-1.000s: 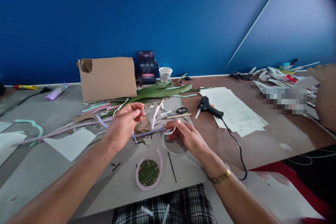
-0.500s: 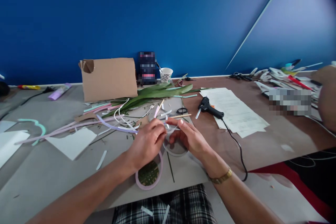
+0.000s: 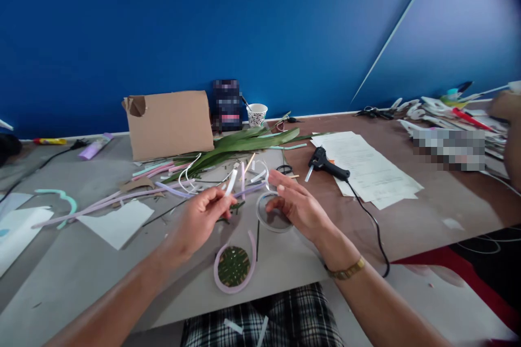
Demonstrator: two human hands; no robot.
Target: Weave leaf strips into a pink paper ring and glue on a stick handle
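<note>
Pulled back to the left since half a second ago, when it met the right over the table, the left hand [image 3: 198, 221] now pinches a short white strip [image 3: 231, 182] between thumb and fingers, leaving the woven green disc [image 3: 234, 265] in full view.

Nearest on my remote feed, plaid cloth [image 3: 299, 314] below the table edge bears two loose white slips [image 3: 233, 326]. Just above that edge lies the disc, a pale lilac strip [image 3: 234, 289] curved around most of it. Higher up, the right hand [image 3: 303, 209], a gold watch [image 3: 348, 270] at its wrist, is poised over a clear ring [image 3: 278, 230], fingers parted; a thin white loop [image 3: 267, 180] rises by the fingertips, and I cannot tell whether they grip it. The pinched strip tilts upward, left of the ring.

Farther off, a black glue gun [image 3: 328, 166] lies partly over papers [image 3: 370, 165] (its black cord [image 3: 378, 238] trails back toward the near edge). Beyond, long green leaves [image 3: 256, 143] spread beside an upright cardboard piece [image 3: 171, 127]; a patterned cup [image 3: 257, 115] stands near the blue wall [image 3: 260, 21].
</note>
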